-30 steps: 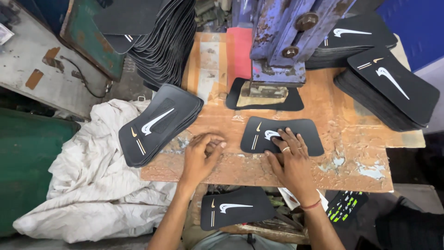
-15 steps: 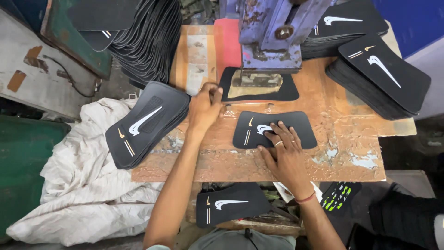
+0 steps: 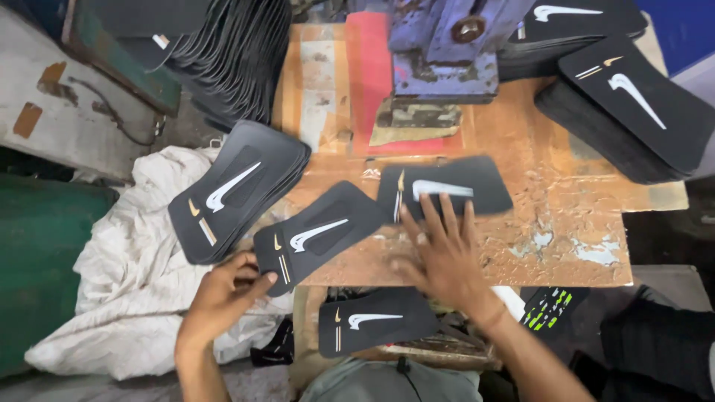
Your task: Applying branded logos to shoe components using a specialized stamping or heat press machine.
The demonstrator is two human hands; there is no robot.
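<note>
Your left hand [image 3: 223, 298] pinches the lower-left corner of a black flat piece [image 3: 320, 234], thumb on top and fingers underneath; that piece lies tilted across the front edge of the worktable [image 3: 551, 223], its corner hanging over the edge. Your right hand [image 3: 443, 257] is spread flat, fingertips pressing on a second piece [image 3: 454, 186] that lies at 12 o'clock from the hand, just below the blue press [image 3: 447, 52]. The two pieces sit just beside each other. At 10 o'clock from your left hand a stack [image 3: 234, 190] of like pieces rests on a white cloth [image 3: 126, 290]. Another stack [image 3: 633, 104] sits at 2 o'clock from your right hand. One more piece [image 3: 376, 320] lies at 6 o'clock, below the table edge, between your forearms.
</note>
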